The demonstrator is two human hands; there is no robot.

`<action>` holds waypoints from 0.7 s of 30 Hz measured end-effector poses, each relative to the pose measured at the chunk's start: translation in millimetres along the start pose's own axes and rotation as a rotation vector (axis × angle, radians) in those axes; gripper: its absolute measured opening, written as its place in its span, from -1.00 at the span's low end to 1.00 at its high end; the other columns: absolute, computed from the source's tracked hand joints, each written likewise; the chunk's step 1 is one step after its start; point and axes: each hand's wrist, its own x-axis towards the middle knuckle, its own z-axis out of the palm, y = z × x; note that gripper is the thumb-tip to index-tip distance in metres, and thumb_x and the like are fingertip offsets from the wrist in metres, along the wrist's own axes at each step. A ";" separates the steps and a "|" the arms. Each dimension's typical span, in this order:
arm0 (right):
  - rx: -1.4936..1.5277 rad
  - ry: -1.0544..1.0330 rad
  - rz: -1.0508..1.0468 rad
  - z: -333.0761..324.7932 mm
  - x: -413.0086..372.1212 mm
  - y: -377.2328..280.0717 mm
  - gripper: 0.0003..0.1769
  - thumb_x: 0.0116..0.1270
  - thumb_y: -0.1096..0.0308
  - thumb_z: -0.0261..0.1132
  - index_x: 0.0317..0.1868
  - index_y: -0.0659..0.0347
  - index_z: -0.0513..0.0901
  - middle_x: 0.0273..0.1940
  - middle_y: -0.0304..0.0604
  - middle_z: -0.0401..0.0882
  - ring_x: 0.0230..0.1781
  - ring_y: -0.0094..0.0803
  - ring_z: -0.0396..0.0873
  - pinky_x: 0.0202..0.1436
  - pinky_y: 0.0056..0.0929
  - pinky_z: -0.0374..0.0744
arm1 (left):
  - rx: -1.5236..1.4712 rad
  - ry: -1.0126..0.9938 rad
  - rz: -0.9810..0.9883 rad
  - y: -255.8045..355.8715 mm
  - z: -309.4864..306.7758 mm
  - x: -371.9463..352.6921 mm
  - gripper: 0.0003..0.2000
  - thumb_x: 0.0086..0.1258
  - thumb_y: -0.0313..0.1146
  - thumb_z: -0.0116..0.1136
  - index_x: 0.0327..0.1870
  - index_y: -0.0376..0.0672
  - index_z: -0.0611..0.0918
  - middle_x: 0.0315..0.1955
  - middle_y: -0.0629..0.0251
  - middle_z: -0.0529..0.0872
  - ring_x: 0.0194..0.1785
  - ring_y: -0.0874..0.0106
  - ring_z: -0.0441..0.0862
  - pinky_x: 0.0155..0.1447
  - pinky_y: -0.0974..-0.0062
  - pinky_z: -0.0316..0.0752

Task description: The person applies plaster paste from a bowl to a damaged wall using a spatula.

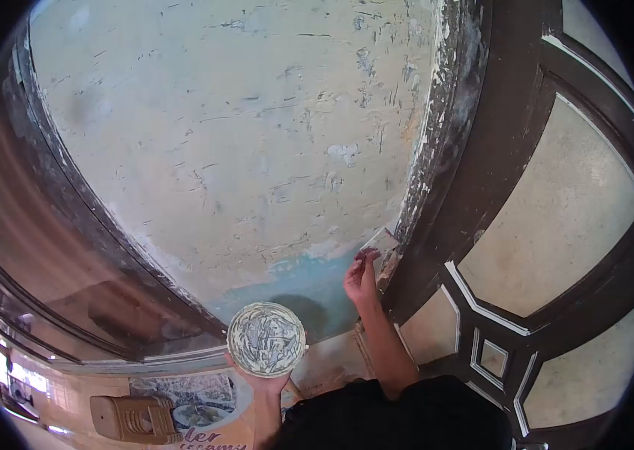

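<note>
My right hand (362, 279) is raised at the lower right part of the wall, closed on a flat scraper (380, 241) whose blade lies close to the dark frame edge. My left hand (268, 382) holds a round tub (266, 339) from below, its fingers mostly hidden under it. Whitish, streaky paste covers the tub's inside. Behind both is a pale wall (242, 150) with cracks, gouges and filled patches, and a light blue patch (309, 277) low down.
Dark panelled woodwork (437, 232) with pale inserts stands close on the right. A brownish glossy panel (69, 247) in a dark frame is on the left. Below left are a brown plastic stool (131, 418) and a printed sheet (215, 435) on the floor.
</note>
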 end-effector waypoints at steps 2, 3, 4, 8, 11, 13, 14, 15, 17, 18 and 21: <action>-0.005 -0.021 0.005 18.1 -0.6 -2.3 -0.76 0.32 0.13 0.26 -0.20 0.12 0.64 -0.40 -0.32 0.64 -0.48 -0.61 0.60 -0.40 -0.68 0.62 | -0.049 -0.034 -0.022 -1.3 5.4 1.4 0.00 0.00 0.54 -0.03 0.46 0.15 0.14 0.42 0.02 0.14 0.36 -0.38 0.09 0.21 -0.51 0.13; -0.009 -0.039 0.011 28.9 -1.1 -4.0 -0.78 0.33 0.15 0.26 -0.19 0.10 0.64 -0.39 -0.33 0.64 -0.47 -0.61 0.60 -0.39 -0.68 0.63 | -0.051 -0.030 -0.027 -2.2 4.1 1.5 0.00 0.00 0.54 -0.03 0.46 0.15 0.14 0.42 0.02 0.14 0.36 -0.38 0.09 0.21 -0.51 0.13; -0.008 -0.033 0.008 40.5 0.0 -4.6 -0.78 0.33 0.15 0.26 -0.19 0.10 0.64 -0.39 -0.33 0.64 -0.47 -0.61 0.60 -0.39 -0.68 0.63 | -0.023 0.004 -0.010 -2.4 1.8 1.8 0.00 0.00 0.54 -0.03 0.46 0.15 0.14 0.42 0.03 0.13 0.36 -0.37 0.08 0.22 -0.51 0.12; 0.058 0.006 -0.071 76.9 2.6 -7.8 -0.83 0.33 0.21 0.27 -0.17 0.07 0.64 -0.38 -0.36 0.64 -0.42 -0.64 0.62 -0.34 -0.70 0.66 | -0.037 0.019 -0.029 -3.0 -1.6 6.3 0.01 -0.02 0.55 -0.04 0.46 0.16 0.15 0.43 0.05 0.13 0.38 -0.32 0.08 0.22 -0.51 0.11; 0.109 -0.050 -0.036 86.7 5.1 -9.1 -0.87 0.33 0.22 0.27 -0.18 0.01 0.64 -0.38 -0.39 0.63 -0.40 -0.67 0.61 -0.35 -0.72 0.65 | -0.069 0.044 -0.036 -2.4 -7.2 7.8 0.01 -0.03 0.56 -0.04 0.46 0.17 0.16 0.42 0.06 0.14 0.38 -0.31 0.10 0.20 -0.52 0.12; 0.139 -0.043 -0.001 87.6 7.9 -10.1 -0.89 0.32 0.20 0.27 -0.19 -0.04 0.64 -0.38 -0.42 0.63 -0.41 -0.69 0.60 -0.37 -0.73 0.64 | -0.081 0.052 -0.042 -3.0 -0.3 6.6 0.01 -0.04 0.55 -0.02 0.45 0.17 0.17 0.42 0.06 0.14 0.38 -0.31 0.11 0.21 -0.53 0.11; 0.113 -0.082 0.024 85.3 11.9 -10.4 -0.88 0.32 0.20 0.27 -0.19 -0.04 0.65 -0.39 -0.43 0.63 -0.41 -0.69 0.60 -0.36 -0.74 0.64 | -0.047 0.023 -0.062 -2.7 8.2 6.5 0.01 -0.04 0.54 -0.01 0.45 0.17 0.17 0.42 0.06 0.15 0.37 -0.31 0.11 0.21 -0.54 0.10; 0.086 -0.122 0.050 83.0 15.9 -10.4 -0.88 0.32 0.19 0.27 -0.19 -0.04 0.65 -0.39 -0.44 0.62 -0.41 -0.70 0.60 -0.36 -0.75 0.64 | -0.048 0.023 -0.061 -2.5 7.0 6.7 0.01 -0.04 0.54 -0.01 0.45 0.17 0.17 0.42 0.06 0.15 0.37 -0.31 0.11 0.21 -0.54 0.10; 0.081 -0.119 0.013 81.1 24.2 -5.1 -0.87 0.32 0.20 0.27 -0.17 -0.03 0.66 -0.39 -0.46 0.63 -0.39 -0.70 0.60 -0.35 -0.76 0.64 | -0.040 0.049 -0.029 -2.3 4.2 6.2 0.01 -0.04 0.54 0.00 0.45 0.16 0.17 0.41 0.06 0.16 0.38 -0.31 0.11 0.21 -0.54 0.11; 0.077 -0.115 -0.028 80.1 25.8 -2.5 -0.86 0.33 0.20 0.27 -0.16 -0.02 0.66 -0.38 -0.48 0.63 -0.38 -0.70 0.61 -0.34 -0.76 0.64 | -0.041 0.051 -0.030 -3.0 4.4 5.7 0.01 -0.04 0.54 0.00 0.45 0.16 0.17 0.41 0.06 0.16 0.38 -0.31 0.11 0.21 -0.54 0.11; 0.080 0.016 -0.098 80.2 27.6 3.2 -0.84 0.33 0.23 0.28 -0.13 0.01 0.66 -0.34 -0.50 0.65 -0.34 -0.72 0.60 -0.31 -0.77 0.65 | -0.218 0.115 -0.010 -2.3 6.8 6.6 0.00 -0.03 0.53 0.00 0.45 0.16 0.17 0.42 0.05 0.15 0.37 -0.32 0.10 0.21 -0.54 0.11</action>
